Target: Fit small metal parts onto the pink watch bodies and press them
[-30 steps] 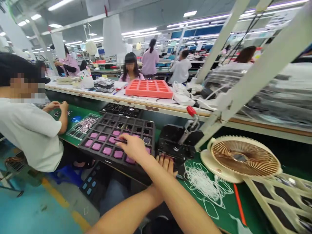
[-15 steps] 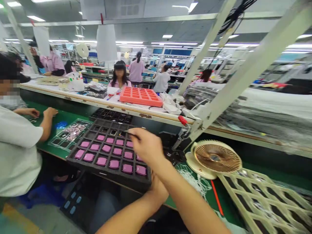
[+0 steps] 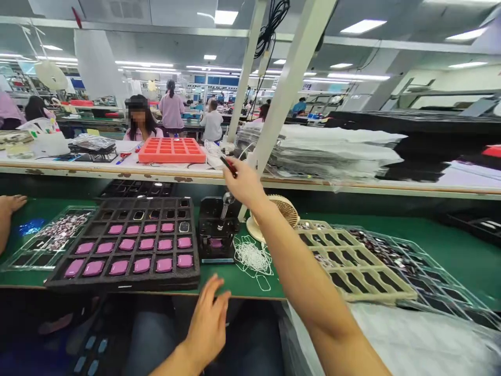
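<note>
My right hand is raised over the bench with its fingers pinched on a thin dark tool, close to the red lever handle of the black press fixture. My left hand hangs below the table's front edge, fingers spread, holding nothing. A black compartment tray left of the fixture holds rows of pink parts. A pink part sits in the fixture's nest.
A small fan stands behind my right forearm. White loops lie on the green mat. Beige grid trays lie to the right, a clear tray of small parts to the left. A co-worker's hand rests far left. An orange tray sits on the shelf.
The view has swung right. My right hand lifted from the black tray toward the fixture's lever. My left hand dropped from the table edge and opened.
</note>
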{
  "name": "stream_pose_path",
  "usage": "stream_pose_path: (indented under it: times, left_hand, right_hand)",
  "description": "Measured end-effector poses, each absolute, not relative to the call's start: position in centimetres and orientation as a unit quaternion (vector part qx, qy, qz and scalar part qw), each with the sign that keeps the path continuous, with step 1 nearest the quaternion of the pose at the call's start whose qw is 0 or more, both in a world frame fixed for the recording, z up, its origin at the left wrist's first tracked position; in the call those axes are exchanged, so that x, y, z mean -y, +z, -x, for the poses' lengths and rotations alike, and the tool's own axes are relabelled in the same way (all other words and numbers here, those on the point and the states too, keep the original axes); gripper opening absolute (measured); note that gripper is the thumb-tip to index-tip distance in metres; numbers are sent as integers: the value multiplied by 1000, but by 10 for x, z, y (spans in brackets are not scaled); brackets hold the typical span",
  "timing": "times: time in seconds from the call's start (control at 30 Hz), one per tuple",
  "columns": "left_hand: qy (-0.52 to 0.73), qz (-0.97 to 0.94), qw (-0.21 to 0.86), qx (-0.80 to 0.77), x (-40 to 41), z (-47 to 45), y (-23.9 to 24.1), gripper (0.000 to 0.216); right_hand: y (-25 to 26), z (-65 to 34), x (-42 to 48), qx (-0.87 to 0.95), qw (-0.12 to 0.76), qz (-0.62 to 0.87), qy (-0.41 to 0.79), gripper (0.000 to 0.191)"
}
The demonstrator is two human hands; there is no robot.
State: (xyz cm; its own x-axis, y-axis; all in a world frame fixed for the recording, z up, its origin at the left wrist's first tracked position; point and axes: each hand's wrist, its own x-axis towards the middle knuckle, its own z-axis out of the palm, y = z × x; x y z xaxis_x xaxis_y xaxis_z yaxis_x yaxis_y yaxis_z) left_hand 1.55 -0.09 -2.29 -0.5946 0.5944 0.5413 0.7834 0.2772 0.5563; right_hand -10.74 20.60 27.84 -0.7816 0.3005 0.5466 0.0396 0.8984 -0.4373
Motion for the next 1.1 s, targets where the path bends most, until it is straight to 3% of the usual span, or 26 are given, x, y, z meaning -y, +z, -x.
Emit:
stream_pose_path:
  times: [0.1,0.27,0.43,0.5,0.6,0.67,0.83,1.0,1.1]
  left_hand:
    - [-474,393,162,771,65,-34,-46,49]
    - [-521,47,203,828,190,11,-29,25]
    - [-482,-158,247,826,289,102,44,32]
    - [-506,-186,218,814,304,131,57,23]
    - [-559,-208,177,783,307,156,57,20]
    - [-599,-220,183,748,302,162,53,18]
    - [-739,-224,210,600,289,161,60,17]
    - [-860,-227,123,440,259,147,69,15]
    - [-896,-209,47,388,228,136,64,43]
  right_hand:
    - [229,56,-185,832,492,30,256,35]
    - [149,17,-167,794,515,5,322,29]
    - [111,-5,-149,734,574,166,323,41]
    - [90,-7,-140,770,482,201,367,45]
    - [55,9,-123,876,189,194,398,50]
    - [40,26,-113,895,82,200,391,56]
    - [40,48,-105,867,88,207,445,60]
    - [51,47,-100,823,112,208,517,62]
    - [53,47,-93,811,142,194,533,65]
